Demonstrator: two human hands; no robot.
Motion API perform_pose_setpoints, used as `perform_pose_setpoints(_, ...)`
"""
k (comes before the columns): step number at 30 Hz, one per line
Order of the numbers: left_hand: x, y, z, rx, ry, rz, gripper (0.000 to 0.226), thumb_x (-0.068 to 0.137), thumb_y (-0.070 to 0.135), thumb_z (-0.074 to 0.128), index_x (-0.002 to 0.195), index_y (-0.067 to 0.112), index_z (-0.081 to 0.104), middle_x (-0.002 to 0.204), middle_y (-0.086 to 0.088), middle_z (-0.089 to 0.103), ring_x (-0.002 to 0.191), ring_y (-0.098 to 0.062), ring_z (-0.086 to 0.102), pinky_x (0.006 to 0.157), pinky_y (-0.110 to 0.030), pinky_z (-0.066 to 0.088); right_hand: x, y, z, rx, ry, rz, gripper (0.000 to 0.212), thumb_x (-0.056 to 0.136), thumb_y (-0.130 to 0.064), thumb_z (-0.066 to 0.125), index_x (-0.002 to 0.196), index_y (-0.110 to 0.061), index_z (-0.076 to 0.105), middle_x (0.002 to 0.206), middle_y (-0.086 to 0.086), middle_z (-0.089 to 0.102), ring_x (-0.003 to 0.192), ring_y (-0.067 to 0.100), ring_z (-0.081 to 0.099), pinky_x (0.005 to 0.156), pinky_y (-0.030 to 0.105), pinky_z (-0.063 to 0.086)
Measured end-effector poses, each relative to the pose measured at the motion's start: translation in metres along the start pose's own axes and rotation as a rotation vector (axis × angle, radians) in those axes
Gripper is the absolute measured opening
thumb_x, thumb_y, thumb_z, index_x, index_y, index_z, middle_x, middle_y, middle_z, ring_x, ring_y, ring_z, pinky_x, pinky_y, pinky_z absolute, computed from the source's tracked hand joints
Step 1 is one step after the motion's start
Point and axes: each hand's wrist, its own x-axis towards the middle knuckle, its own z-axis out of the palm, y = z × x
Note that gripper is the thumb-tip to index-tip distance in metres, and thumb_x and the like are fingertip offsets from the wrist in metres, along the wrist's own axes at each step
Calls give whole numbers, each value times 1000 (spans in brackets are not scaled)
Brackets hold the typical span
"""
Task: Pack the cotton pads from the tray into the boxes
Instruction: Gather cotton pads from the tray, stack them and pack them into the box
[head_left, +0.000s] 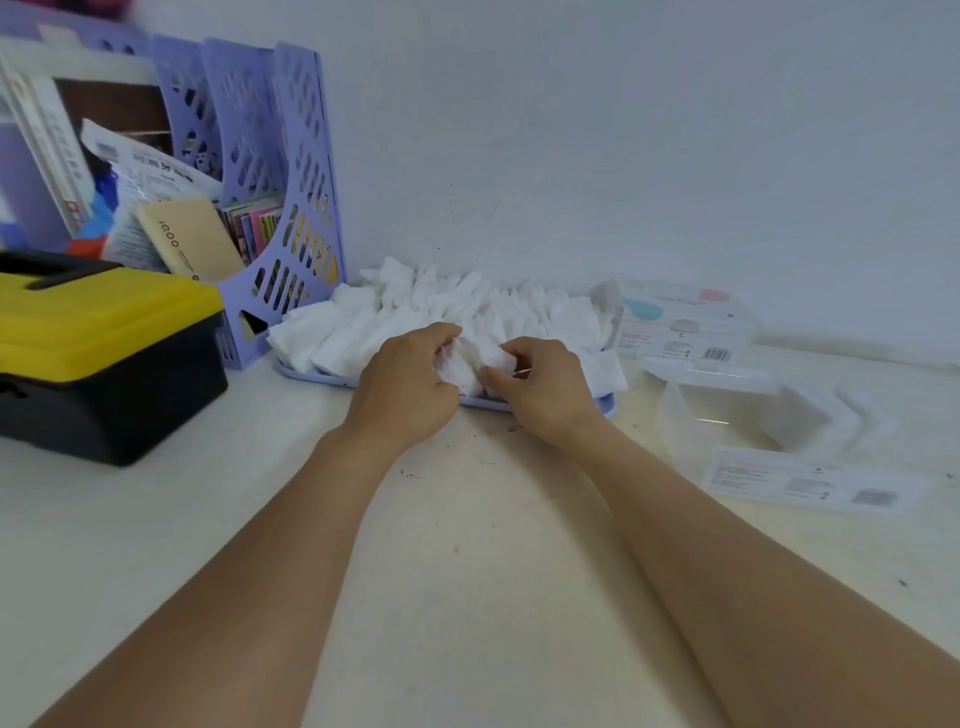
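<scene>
A lilac tray (605, 404) against the wall is heaped with several white cotton pads (415, 306). At its front edge my left hand (405, 387) and my right hand (540, 387) both pinch a small stack of pads (467, 364) between them. To the right lies an open clear plastic box (727, 415), its lid (810, 480) flat in front with a label on it. A second clear box (675, 322) with a printed lid stands behind it near the wall.
A yellow-and-black toolbox (104, 348) sits at the left. Behind it stands a lilac file rack (291, 208) stuffed with papers and booklets. The cream tabletop (467, 519) runs toward me under my forearms. A white wall closes the back.
</scene>
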Motion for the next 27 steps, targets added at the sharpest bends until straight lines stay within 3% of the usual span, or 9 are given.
perform_pose_setpoints(6, -1, 2, 3, 1, -11, 16, 67, 74, 8, 59, 139, 19, 57, 130, -1, 66, 121, -21, 60, 102, -42, 51, 0, 1, 0, -23, 40, 13, 16, 83, -17, 70, 81, -2, 66, 71, 8, 62, 57, 13, 51, 48, 15, 37)
perform_pose_setpoints(11, 1, -3, 6, 25, -5, 48, 62, 81, 7, 62, 141, 16, 55, 137, -3, 62, 127, -23, 56, 106, -40, 47, -1, 2, -5, 72, 191, 17, 23, 86, -14, 65, 68, -3, 55, 59, 1, 48, 56, 12, 41, 56, 27, 33)
perform_pose_setpoints(14, -1, 7, 5, -50, 171, 108, 49, 86, 19, 56, 134, 10, 60, 132, -6, 64, 124, -23, 57, 105, -36, 44, -9, -13, -29, 393, 214, 122, 19, 89, -12, 67, 71, -18, 62, 64, -5, 60, 64, 17, 58, 64, 37, 56)
perform_pose_setpoints(15, -4, 17, 5, -119, 265, 129, 45, 88, 24, 55, 129, 9, 63, 125, -4, 67, 118, -20, 60, 102, -34, 47, -14, -19, -38, 576, 149, 166, 9, 90, -9, 67, 84, -15, 69, 76, -1, 70, 74, 22, 67, 73, 40, 62)
perform_pose_setpoints(17, -11, 42, 8, -432, 314, 76, 41, 90, 39, 56, 122, 13, 65, 111, 0, 69, 104, -14, 65, 91, -32, 54, -30, -28, -56, 885, 1, 251, 20, 93, -3, 65, 112, -7, 68, 105, 11, 76, 96, 31, 74, 82, 39, 63)
perform_pose_setpoints(19, -21, 70, 12, -861, 130, -122, 45, 87, 47, 64, 120, 16, 64, 110, -4, 70, 101, -18, 69, 83, -35, 59, -46, -32, -67, 1028, -75, 294, 28, 95, -2, 61, 124, -2, 60, 113, 17, 74, 98, 33, 74, 84, 37, 62)
perform_pose_setpoints(21, -29, 91, 26, -1111, -49, -257, 36, 91, 31, 71, 118, 9, 63, 110, -9, 73, 101, -26, 72, 83, -40, 59, -59, -29, -79, 1086, -88, 312, 30, 96, -3, 60, 124, 7, 55, 111, 25, 72, 93, 35, 75, 84, 37, 62)
perform_pose_setpoints(24, -39, 98, 40, -1180, -129, -269, 29, 95, 11, 66, 123, 4, 62, 110, -15, 75, 105, -32, 72, 89, -44, 59, -60, -26, -89, 880, 8, 342, 13, 92, -7, 66, 100, -1, 58, 99, 29, 72, 90, 41, 74, 79, 41, 63)
perform_pose_setpoints(27, -38, 97, 41, -1201, -131, -291, 32, 93, 4, 67, 124, 4, 63, 112, -16, 74, 105, -31, 72, 85, -41, 60, -56, -20, -96, 362, 126, 157, 15, 87, -23, 73, 89, -9, 68, 86, 7, 76, 82, 25, 75, 76, 46, 63)
